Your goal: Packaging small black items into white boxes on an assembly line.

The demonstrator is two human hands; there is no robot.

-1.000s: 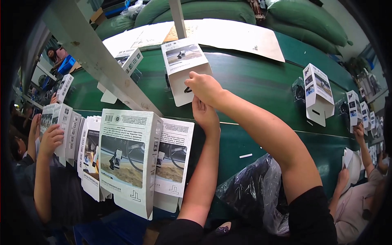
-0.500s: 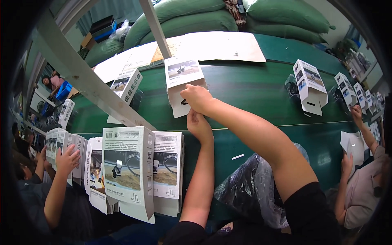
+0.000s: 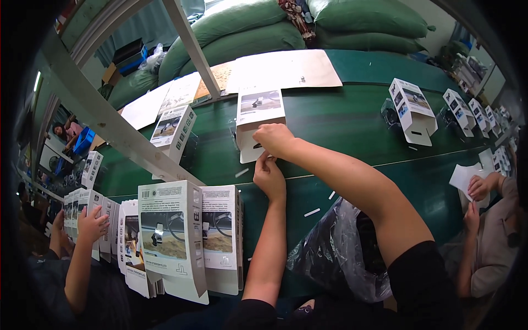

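1. Your right hand (image 3: pixel 278 140) and left hand (image 3: pixel 269 176) are both bare: no gloves, rings or watch that the view shows.
2. Both of your forearms are uncovered from wrist to past the elbow.
3. You wear a black short-sleeved top; its right sleeve ends at the upper arm, in a wide, loose cuff.
4. The left sleeve shows only as a dark edge at the picture's bottom.

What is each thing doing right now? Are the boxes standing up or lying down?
White box: lying flat on the green belt, both hands at its lower end.
Left hand: fingertips at the box's edge.
Right hand: resting on the box.
Box stack: standing upright.
Black bag: open, crumpled.
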